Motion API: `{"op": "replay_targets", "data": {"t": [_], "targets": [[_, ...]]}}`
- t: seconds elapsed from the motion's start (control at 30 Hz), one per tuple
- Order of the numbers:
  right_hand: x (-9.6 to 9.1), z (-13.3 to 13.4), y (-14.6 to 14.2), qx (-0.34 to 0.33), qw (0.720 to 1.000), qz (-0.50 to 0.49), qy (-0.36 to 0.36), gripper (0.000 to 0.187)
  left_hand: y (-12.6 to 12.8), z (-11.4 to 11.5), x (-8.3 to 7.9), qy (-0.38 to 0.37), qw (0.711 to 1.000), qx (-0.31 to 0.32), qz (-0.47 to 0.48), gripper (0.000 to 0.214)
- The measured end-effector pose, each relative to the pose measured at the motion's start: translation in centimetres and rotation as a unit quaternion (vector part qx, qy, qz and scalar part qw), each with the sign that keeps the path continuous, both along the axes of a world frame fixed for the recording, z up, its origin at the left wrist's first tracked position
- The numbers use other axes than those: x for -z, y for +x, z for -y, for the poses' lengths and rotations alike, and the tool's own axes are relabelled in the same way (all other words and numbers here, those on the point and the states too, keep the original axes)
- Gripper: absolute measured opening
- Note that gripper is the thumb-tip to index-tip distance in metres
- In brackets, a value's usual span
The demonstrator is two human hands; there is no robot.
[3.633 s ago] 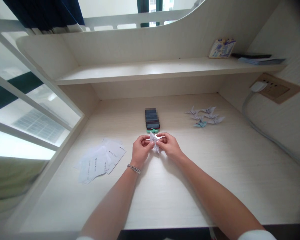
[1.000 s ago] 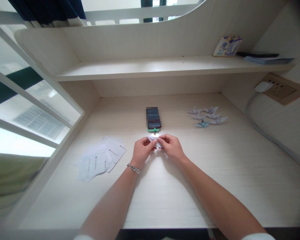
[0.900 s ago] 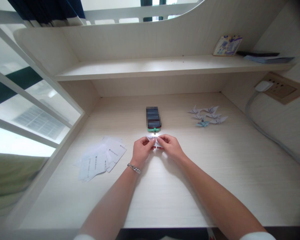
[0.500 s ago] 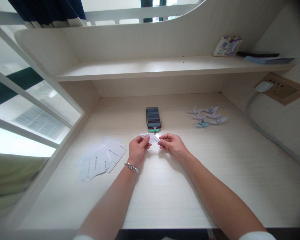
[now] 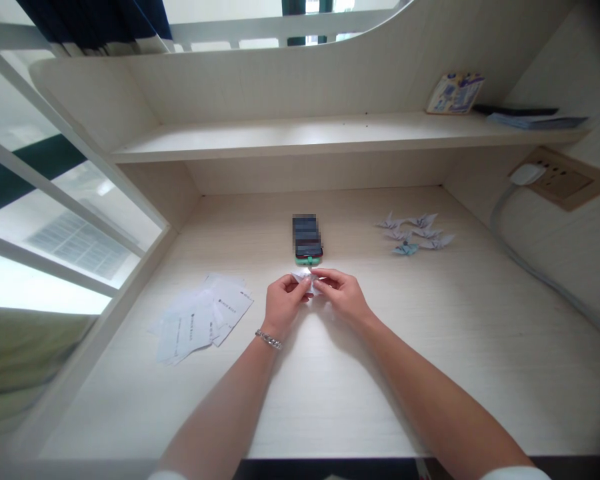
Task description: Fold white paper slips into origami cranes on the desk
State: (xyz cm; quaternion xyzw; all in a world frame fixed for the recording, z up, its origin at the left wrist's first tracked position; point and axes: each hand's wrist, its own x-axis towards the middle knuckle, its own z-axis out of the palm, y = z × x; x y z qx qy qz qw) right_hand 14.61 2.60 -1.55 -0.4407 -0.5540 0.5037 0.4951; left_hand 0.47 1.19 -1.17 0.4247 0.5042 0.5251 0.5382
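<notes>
A small folded piece of white paper (image 5: pixel 307 273) is held between my two hands just above the desk. My left hand (image 5: pixel 286 300), with a chain bracelet on its wrist, pinches the paper from the left with thumb and fingers. From the right, my right hand (image 5: pixel 343 293) pinches it too, its fingertips close to those of the left. Fingers cover much of the paper, so its full shape is hidden. Right behind the hands lies a phone (image 5: pixel 307 237) with a green edge at its near end.
Flat paper sheets (image 5: pixel 195 327) overlap on the desk at left. Several folded paper cranes (image 5: pixel 405 248), one bluish, stand at back right. A shelf (image 5: pixel 280 137) spans the back, bearing a small box (image 5: pixel 455 93). A cable (image 5: pixel 530 267) runs down the right wall from a socket (image 5: pixel 565 177).
My hands have come closer together, the left one shifting to the right. The folded paper has turned and is now more covered by the fingers.
</notes>
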Motion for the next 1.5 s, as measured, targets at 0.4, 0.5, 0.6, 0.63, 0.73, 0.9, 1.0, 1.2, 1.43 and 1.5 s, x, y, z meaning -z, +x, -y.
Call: {"op": "replay_targets", "data": {"t": [0.4,0.5,0.6,0.63,0.73,0.9,1.0,1.2,1.43,1.5], "targets": [[-0.3,0.1,-0.2,-0.073,0.988,-0.077,-0.116,0.031,0.0,0.0,-0.3,0.089,0.993,-0.016,-0.081,0.026],[-0.4,0.0,-0.4,-0.069,0.987,-0.090,-0.113,0.032,0.0,-0.1,-0.1,0.082,0.996,-0.005,-0.033,0.029],[-0.2,-0.1,-0.4,-0.060,0.988,-0.092,-0.105,0.033,0.1,-0.1,0.1,0.059,0.998,0.007,0.006,0.031],[-0.1,-0.1,-0.4,-0.059,0.989,-0.091,-0.101,0.033,0.1,-0.1,0.1,0.051,0.999,0.010,0.015,0.032],[0.3,-0.2,-0.4,-0.058,0.990,-0.091,-0.092,0.032,0.3,0.0,0.0,0.036,0.998,0.021,0.051,0.034],[0.5,-0.3,-0.3,-0.040,0.988,-0.102,-0.105,0.035,0.4,0.1,-0.2,0.033,0.995,0.002,0.092,0.033],[0.3,-0.3,-0.1,0.000,0.987,-0.125,-0.100,0.034,0.1,-0.1,0.1,0.033,0.998,-0.023,0.054,0.033],[0.1,-0.3,0.2,0.014,0.994,-0.091,-0.063,0.033,-0.2,-0.3,0.6,0.038,0.999,-0.025,0.002,0.030],[0.4,-0.5,0.2,0.023,0.989,-0.119,-0.089,0.025,-0.3,-0.1,0.1,0.028,0.999,0.024,0.040,0.028],[0.2,-0.5,0.3,0.012,0.985,-0.135,-0.103,0.025,-0.3,-0.1,0.0,0.026,0.999,0.031,0.030,0.025]]}}
